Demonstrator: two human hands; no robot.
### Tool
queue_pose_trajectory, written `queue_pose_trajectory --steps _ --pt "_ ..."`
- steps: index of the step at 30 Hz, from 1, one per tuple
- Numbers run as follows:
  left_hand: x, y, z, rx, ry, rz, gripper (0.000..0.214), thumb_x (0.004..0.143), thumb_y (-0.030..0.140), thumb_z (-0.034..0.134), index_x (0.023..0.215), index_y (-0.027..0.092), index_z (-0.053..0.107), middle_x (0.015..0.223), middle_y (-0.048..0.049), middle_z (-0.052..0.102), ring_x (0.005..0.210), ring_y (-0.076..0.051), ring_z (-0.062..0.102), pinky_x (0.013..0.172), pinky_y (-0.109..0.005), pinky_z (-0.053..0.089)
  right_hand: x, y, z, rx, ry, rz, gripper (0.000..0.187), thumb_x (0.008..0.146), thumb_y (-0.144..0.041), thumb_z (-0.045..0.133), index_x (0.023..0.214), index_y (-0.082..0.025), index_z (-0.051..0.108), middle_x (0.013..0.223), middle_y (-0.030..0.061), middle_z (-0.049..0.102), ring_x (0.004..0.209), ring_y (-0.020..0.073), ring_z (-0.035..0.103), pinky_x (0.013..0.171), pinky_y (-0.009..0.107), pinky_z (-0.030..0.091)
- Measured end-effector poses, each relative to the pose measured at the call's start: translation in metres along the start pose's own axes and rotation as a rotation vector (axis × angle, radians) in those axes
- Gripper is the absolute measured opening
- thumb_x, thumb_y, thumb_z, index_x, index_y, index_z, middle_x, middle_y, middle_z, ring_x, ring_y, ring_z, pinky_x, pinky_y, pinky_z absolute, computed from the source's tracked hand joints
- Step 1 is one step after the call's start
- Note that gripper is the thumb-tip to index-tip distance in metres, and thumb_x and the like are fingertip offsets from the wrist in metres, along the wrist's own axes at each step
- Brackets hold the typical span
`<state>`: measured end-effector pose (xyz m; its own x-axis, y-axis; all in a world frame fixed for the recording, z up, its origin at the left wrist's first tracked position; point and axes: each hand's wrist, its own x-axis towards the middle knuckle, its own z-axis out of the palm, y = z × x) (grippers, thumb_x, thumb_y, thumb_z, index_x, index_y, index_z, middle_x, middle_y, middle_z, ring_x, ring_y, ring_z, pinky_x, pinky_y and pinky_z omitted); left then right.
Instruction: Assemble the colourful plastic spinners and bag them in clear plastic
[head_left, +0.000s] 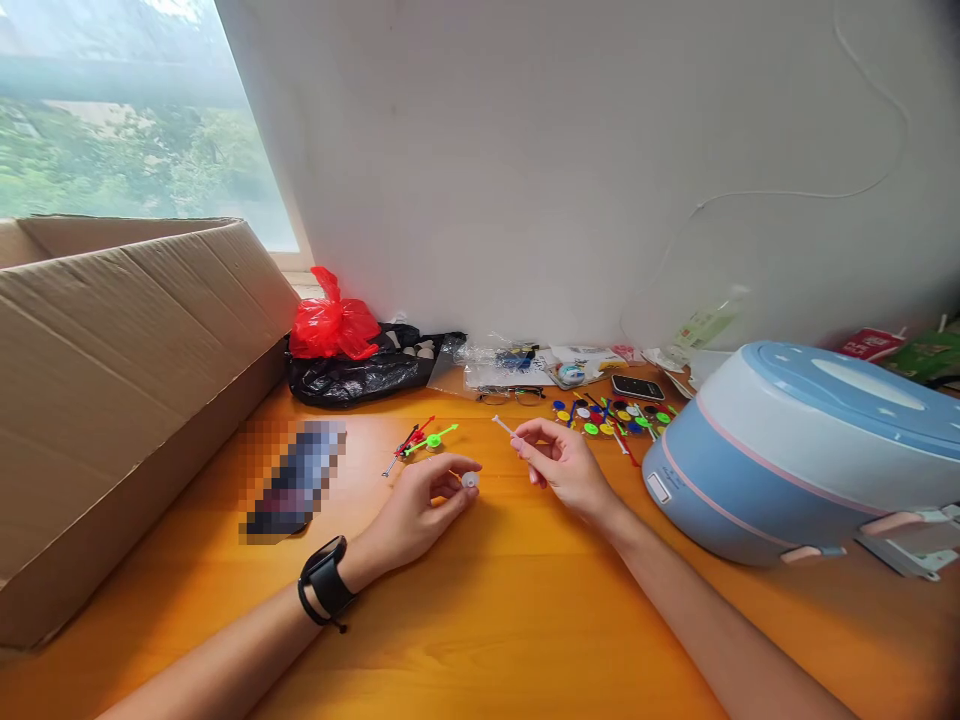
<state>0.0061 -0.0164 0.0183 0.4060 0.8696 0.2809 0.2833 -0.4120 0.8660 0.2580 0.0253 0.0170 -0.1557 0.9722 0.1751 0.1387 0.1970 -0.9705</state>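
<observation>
At the far left, well out from our left hand, stands an open cardboard box (135, 370). Between it and that hand lies a dark flat item (296, 480), pixelated, so we cannot tell what it is. A black watch (330, 580) circles our left wrist. Beyond the left hand, farther back and to its left, we see a knotted red plastic bag (334, 325) resting on a black plastic bag (360, 375). Just past the fingers of the same hand sits a small cluster of red, green and dark arrow pieces (431, 441) on the wooden bench (465, 620).

Our left hand (420, 505) is closed on a small white disc (470, 481), pinched at the thumb and fingertips. Across a gap, a thin white stick (502, 425) juts up and leftward from our right hand (566, 465), which grips its near end between thumb and fingers; disc and stick are apart. Behind the stick, beyond both hands, we have a pair of glasses (517, 396).

Past the right hand and to its right, coloured discs and arrows (592, 428) lie scattered, with a dark handheld device (637, 387) behind them. Farthest right of that hand stands a blue-and-white lidded appliance (750, 470).
</observation>
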Motion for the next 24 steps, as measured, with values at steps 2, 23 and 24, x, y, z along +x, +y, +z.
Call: queue_pose_trajectory --steps 2,23,24 --pt "0.002 0.003 0.001 -0.078 0.015 -0.071 0.027 0.101 0.037 0.067 0.117 0.017 0.073 0.113 -0.0117 0.077 0.1 -0.024 0.072 0.084 -0.033 0.058 -0.002 -0.001 0.003 -0.012 -0.04 -0.013 0.034 0.093 -0.053 0.075 0.101 -0.02 0.073 0.085 0.002 0.068 0.061 0.0126 0.055 0.052 0.025 0.042" --pt "0.007 0.018 -0.002 -0.341 -0.086 -0.241 0.033 0.094 0.036 0.08 0.12 0.015 0.077 0.123 -0.0145 0.079 0.112 -0.029 0.076 0.097 -0.037 0.06 -0.026 0.006 0.039 0.044 -0.275 -0.011 0.023 0.106 -0.047 0.06 0.114 -0.025 0.062 0.088 -0.0012 0.062 0.068 0.0132 0.052 0.063 0.025 0.042" --pt "0.007 0.018 -0.003 -0.334 -0.09 -0.233 0.033 0.095 0.037 0.079 0.12 0.016 0.077 0.123 -0.0141 0.079 0.112 -0.029 0.076 0.097 -0.037 0.06 -0.027 0.007 0.04 0.034 -0.272 -0.018 0.022 0.107 -0.046 0.059 0.114 -0.025 0.061 0.09 -0.0008 0.062 0.072 0.0142 0.054 0.066 0.026 0.044"
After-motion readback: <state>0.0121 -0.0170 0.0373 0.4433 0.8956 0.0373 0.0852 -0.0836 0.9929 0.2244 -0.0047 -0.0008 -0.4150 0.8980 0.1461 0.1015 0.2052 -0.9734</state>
